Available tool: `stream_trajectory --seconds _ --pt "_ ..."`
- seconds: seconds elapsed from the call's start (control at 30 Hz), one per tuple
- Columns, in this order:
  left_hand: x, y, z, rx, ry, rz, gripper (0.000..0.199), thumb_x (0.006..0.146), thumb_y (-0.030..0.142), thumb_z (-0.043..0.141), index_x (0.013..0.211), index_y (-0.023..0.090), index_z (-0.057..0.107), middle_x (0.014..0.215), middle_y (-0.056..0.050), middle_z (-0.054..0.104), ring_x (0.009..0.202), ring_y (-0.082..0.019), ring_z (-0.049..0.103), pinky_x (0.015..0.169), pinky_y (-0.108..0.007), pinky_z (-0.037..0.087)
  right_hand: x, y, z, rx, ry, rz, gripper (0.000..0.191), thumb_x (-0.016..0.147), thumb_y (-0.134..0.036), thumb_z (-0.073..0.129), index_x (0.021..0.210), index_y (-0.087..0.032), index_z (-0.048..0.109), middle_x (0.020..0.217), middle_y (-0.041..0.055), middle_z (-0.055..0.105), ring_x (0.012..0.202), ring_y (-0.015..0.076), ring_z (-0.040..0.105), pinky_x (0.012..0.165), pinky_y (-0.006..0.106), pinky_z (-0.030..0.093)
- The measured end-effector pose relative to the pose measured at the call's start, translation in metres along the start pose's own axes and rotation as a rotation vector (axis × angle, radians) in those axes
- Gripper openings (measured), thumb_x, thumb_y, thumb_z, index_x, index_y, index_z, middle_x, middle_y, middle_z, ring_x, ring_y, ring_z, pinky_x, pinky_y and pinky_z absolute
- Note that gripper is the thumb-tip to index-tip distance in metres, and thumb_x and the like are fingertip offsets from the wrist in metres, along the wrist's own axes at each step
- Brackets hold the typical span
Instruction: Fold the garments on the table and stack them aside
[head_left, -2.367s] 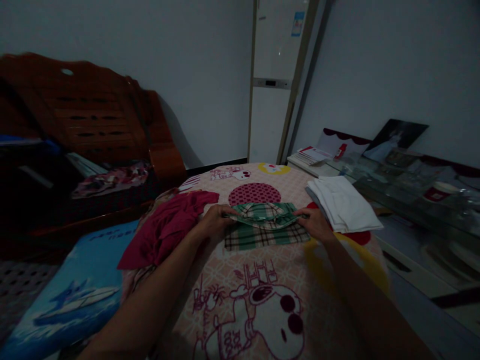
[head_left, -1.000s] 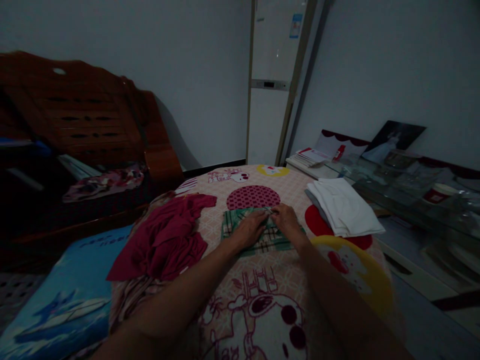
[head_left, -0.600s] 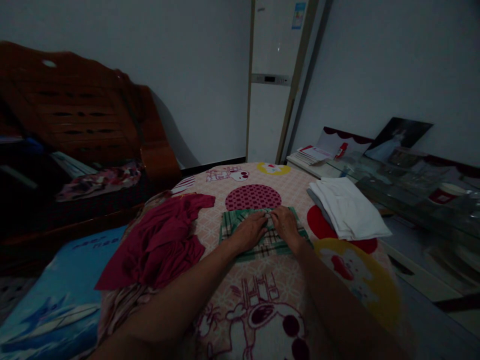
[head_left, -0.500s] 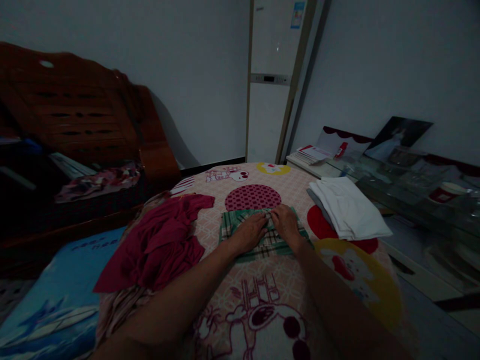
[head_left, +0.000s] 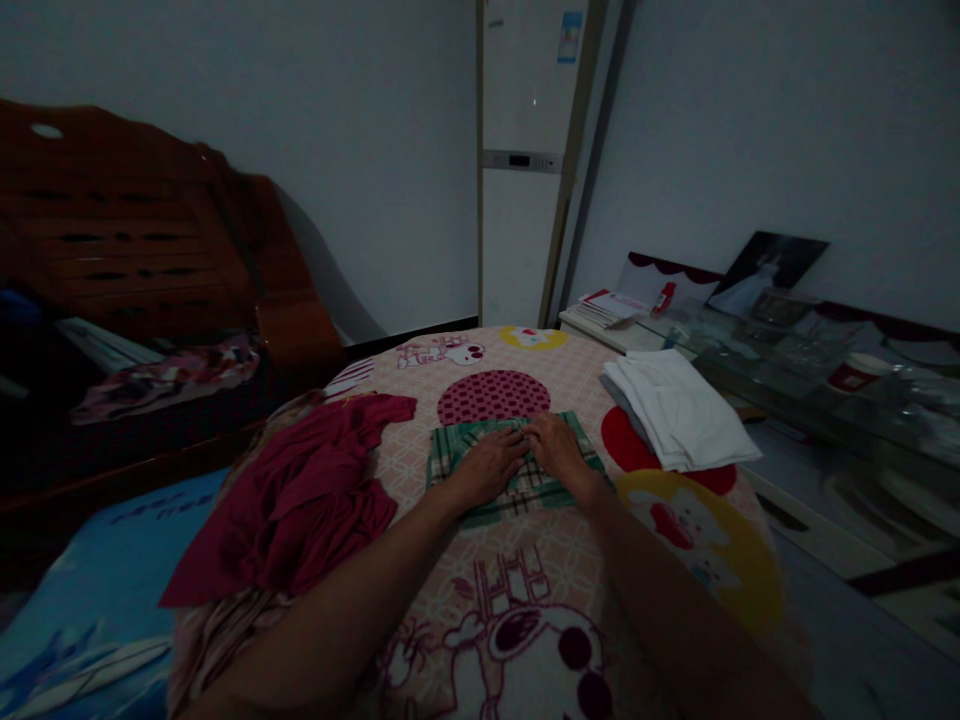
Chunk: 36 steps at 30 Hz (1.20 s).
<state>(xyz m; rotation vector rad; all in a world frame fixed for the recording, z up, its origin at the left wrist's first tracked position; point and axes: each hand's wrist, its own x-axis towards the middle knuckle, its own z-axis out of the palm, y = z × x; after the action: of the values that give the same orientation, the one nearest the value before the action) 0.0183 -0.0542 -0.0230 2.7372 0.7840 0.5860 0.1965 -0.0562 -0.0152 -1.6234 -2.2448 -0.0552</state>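
A green plaid piece of clothing, folded into a rough rectangle, lies on the patterned cloth of the table before me. My left hand rests flat on its middle, fingers stretched out and pointing right. Touching its upper edge beside the left fingers is my right hand, palm down with its fingers slightly bent. The two sets of fingertips nearly meet, and neither hand grasps anything that I can see. To the left sits a crumpled dark-pink garment. Folded white clothing lies to the right, with a grey piece under it.
A wooden bench stands at the left, above a blue printed cushion. On the right, a glass-topped cabinet carries a paper cup, papers and a photo. A tall white air conditioner stands behind the table.
The whole view has shifted, so things appear a little further left. My hands stay on the plaid clothing, with the right fingers now slightly closer to the left ones.
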Motion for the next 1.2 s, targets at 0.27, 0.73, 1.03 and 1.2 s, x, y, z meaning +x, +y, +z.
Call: stream_trajectory --seconds 0.27,0.73,1.03,1.2 --pt "-0.002 0.009 -0.016 -0.190 0.098 -0.147 0.023 0.093 0.021 0.051 0.099 0.021 0.073 0.112 -0.006 0.073 0.106 -0.021 0.066 0.097 -0.034 0.049 -0.015 -0.011 -0.006 -0.124 -0.030 -0.108 0.022 0.091 -0.011 0.047 0.097 -0.013 0.067 0.103 0.0137 0.065 0.100 0.0252 0.055 0.090 0.035 0.042" --pt "-0.017 -0.016 -0.039 0.047 0.153 -0.521 0.015 0.076 0.021 0.071 0.089 0.018 0.065 0.090 -0.005 0.071 0.083 -0.019 0.064 0.074 -0.028 0.047 -0.017 -0.009 -0.003 -0.124 -0.013 -0.117 0.023 0.095 -0.013 0.044 0.099 -0.014 0.067 0.102 0.0130 0.063 0.100 0.0248 0.053 0.090 0.036 0.041" --pt "-0.009 -0.005 -0.032 0.304 0.019 -0.574 0.022 0.094 0.026 0.049 0.090 0.016 0.068 0.098 -0.012 0.070 0.092 -0.024 0.066 0.079 -0.031 0.048 -0.017 -0.009 -0.005 -0.116 -0.028 -0.109 0.025 0.096 -0.013 0.042 0.100 -0.014 0.067 0.103 0.0132 0.064 0.100 0.0248 0.053 0.090 0.037 0.041" --pt "-0.006 -0.007 -0.029 0.341 0.011 -0.594 0.025 0.095 0.022 0.045 0.095 0.015 0.069 0.100 -0.014 0.070 0.091 -0.024 0.067 0.077 -0.031 0.048 -0.018 -0.010 -0.006 -0.112 -0.032 -0.107 0.023 0.095 -0.013 0.044 0.101 -0.013 0.067 0.105 0.0138 0.063 0.102 0.0253 0.053 0.092 0.037 0.040"
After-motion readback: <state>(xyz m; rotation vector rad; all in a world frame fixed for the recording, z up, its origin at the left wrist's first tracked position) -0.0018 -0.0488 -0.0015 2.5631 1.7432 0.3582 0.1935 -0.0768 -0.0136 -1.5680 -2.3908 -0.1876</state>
